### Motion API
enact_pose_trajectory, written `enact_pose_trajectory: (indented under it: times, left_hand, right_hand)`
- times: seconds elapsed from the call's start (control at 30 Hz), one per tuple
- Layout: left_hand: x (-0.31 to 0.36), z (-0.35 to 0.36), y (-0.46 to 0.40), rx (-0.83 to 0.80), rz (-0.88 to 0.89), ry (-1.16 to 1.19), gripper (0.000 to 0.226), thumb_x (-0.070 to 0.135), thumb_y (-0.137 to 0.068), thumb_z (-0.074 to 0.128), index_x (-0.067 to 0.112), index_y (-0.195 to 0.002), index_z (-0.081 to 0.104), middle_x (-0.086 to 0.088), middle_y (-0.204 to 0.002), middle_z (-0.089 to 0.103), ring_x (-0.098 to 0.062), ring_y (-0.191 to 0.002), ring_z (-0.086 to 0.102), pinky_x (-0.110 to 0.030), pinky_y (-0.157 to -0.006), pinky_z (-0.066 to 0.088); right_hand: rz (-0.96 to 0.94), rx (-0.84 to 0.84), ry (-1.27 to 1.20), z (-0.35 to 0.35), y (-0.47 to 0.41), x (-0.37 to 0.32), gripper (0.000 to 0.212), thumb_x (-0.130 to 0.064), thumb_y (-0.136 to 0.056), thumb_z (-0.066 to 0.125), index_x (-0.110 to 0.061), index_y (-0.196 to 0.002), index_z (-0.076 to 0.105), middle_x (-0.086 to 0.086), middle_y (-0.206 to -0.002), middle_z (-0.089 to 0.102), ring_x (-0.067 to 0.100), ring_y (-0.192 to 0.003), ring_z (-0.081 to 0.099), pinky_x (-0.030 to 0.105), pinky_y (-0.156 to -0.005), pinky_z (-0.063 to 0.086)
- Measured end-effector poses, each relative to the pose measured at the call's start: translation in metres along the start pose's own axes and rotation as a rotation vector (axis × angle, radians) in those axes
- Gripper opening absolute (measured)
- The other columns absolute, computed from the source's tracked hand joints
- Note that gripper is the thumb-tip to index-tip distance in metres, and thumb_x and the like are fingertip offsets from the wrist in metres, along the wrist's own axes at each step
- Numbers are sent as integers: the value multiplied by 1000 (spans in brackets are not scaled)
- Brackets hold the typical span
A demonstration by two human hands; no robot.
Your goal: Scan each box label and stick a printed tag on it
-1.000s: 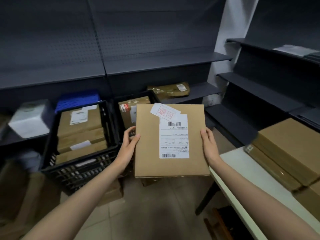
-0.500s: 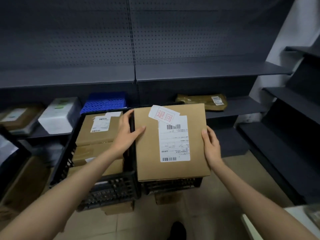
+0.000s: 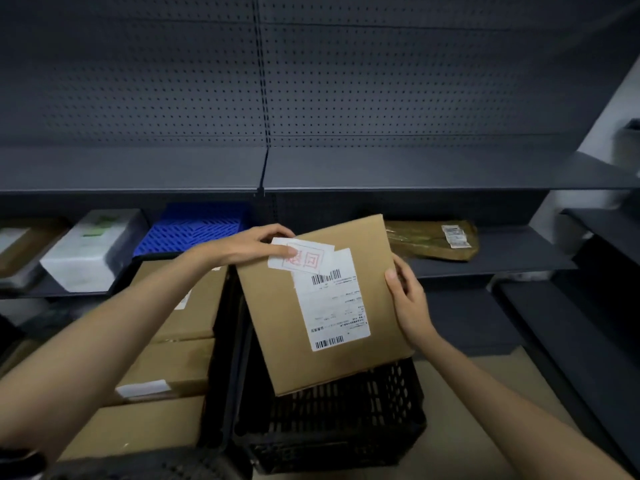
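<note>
I see the flat brown cardboard box [image 3: 311, 327] above the black plastic crate [image 3: 332, 420]. On its left stands a second black crate [image 3: 221, 341] with stacked cardboard boxes [image 3: 166, 368] inside; the dark metal shelf [image 3: 485, 258] is behind.

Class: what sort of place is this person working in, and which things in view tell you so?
Probably a parcel stockroom or returns area: dark pegboard shelving, black crates of cardboard boxes, and a held box bearing a barcoded shipping label and a red-stamped tag.
</note>
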State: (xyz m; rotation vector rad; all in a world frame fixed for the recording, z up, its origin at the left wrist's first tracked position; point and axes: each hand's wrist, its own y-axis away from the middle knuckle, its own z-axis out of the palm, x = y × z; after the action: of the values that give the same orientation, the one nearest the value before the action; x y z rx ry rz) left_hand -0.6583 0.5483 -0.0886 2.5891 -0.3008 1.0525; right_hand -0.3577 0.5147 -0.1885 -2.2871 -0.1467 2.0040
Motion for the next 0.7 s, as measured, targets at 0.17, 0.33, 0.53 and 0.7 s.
enact_pose_trajectory:
  times: [0.17, 0.33, 0.53, 0.7]
  left_hand:
    - [-18, 7, -39, -27, -4, -83, 68, 67, -68, 68, 36, -126, 54, 12, -116, 59, -8, -103, 57, -22, -82, 44]
    - [-46, 27, -72, -5, 0, -281, 82, 76, -56, 70, 41, -129, 50, 13, -122, 56, -12, -107, 57, -28, -87, 46]
    - [-83, 53, -108, -49, 80, -430, 77, 61, -69, 72, 35, -136, 45, 7, -139, 48, -13, -124, 45, -25, -97, 34]
    - [-118, 78, -136, -60, 76, -418, 82, 63, -67, 71, 36, -138, 41, 3, -136, 47, -14, -123, 44, -29, -104, 34]
  right_hand:
    - [67, -106, 151, -12, -26, 22, 45, -37, -98, 44, -33, -142, 36, -22, -124, 52, -11, -108, 52, 13, -84, 44]
    - [56, -259, 279, -18, -69, 32, 71, -48, -86, 59, -37, -146, 23, -18, -144, 39, -8, -127, 38, 14, -102, 34]
    - [8, -604, 813, -7, -125, 51, 88, -60, -75, 68, -37, -148, 23, -8, -149, 35, 11, -131, 39, 23, -98, 37]
    - [52, -719, 943, 2, -154, 85, 93, -54, -75, 73, -31, -149, 23, -2, -146, 33, 16, -127, 41, 24, -98, 36]
